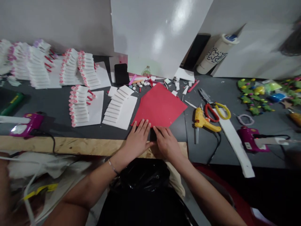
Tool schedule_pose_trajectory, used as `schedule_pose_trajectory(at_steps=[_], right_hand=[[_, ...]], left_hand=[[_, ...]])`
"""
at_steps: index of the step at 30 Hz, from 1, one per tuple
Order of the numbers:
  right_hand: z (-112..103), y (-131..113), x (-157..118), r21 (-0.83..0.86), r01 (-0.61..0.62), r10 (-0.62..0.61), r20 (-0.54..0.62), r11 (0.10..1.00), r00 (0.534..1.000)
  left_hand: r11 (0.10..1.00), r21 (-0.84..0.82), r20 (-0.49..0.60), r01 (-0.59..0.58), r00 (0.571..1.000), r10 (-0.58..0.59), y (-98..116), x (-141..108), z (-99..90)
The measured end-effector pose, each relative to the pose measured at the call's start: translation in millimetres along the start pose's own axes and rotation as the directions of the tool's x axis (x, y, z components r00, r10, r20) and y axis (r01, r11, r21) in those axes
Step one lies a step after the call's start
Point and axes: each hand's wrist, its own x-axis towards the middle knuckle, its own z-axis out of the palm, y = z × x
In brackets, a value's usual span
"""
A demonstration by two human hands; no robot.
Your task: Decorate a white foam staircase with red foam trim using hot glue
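Note:
A red sheet (160, 108) lies on the dark tabletop in front of me, one corner pointing away. My left hand (137, 138) rests on its near left edge with the fingers stretched out flat, the thumb pointing toward the other hand. At the near edge, right of centre, my right hand (166, 141) touches the sheet with its fingers laid forward; its thumb is mostly hidden. A narrow fold or roll seems to run along the edge under the left fingertips. Just left of the sheet is a white card (125, 114) with overlapping white strips (115, 106) on it.
White cards with pink-tipped strips (78, 105) stand at left. To the right are a yellow glue gun (203, 121), scissors (217, 111) and a long white strip (235, 141). Behind lie small scraps (143, 83), a phone (121, 73) and a tumbler (216, 53). Purple power sockets (27, 125) sit at both sides.

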Motion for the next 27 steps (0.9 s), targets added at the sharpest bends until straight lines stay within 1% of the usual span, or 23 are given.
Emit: schedule_pose_trajectory(at_steps=[3, 6, 12, 16, 22, 24, 27], right_hand=[[2, 1, 4, -0.045, 0.000, 0.003, 0.070, 0.999, 0.998], [2, 3, 4, -0.052, -0.005, 0.010, 0.099, 0.999, 0.995], [2, 6, 4, -0.057, 0.009, -0.003, 0.097, 0.998, 0.995], [1, 6, 7, -0.029, 0.002, 0.001, 0.101, 1.000, 0.995], [-2, 6, 3, -0.009, 0.005, -0.005, 0.025, 1.000, 1.000], [-3, 6, 2, -0.005, -0.005, 0.005, 0.029, 1.000, 1.000], [-3, 7, 3, -0.007, -0.009, 0.009, 0.075, 1.000, 0.997]], left_hand=[[1.000, -0.001, 0.008, 0.028, 1.000, -0.028, 4, 2, -3.7], [0.999, 0.006, 0.003, 0.048, 0.999, -0.048, 10, 2, -7.5], [1.000, 0.007, 0.032, 0.025, 0.999, -0.025, 17, -5, -7.5], [0.999, -0.003, 0.015, 0.036, 0.999, -0.036, 16, -2, -4.0], [0.999, -0.025, 0.021, 0.042, 0.999, -0.041, 14, 4, -3.3], [0.999, -0.025, 0.028, 0.045, 0.999, -0.044, 13, 5, -4.2], [0.999, -0.016, 0.037, 0.041, 0.999, -0.040, 11, 7, -5.6]])
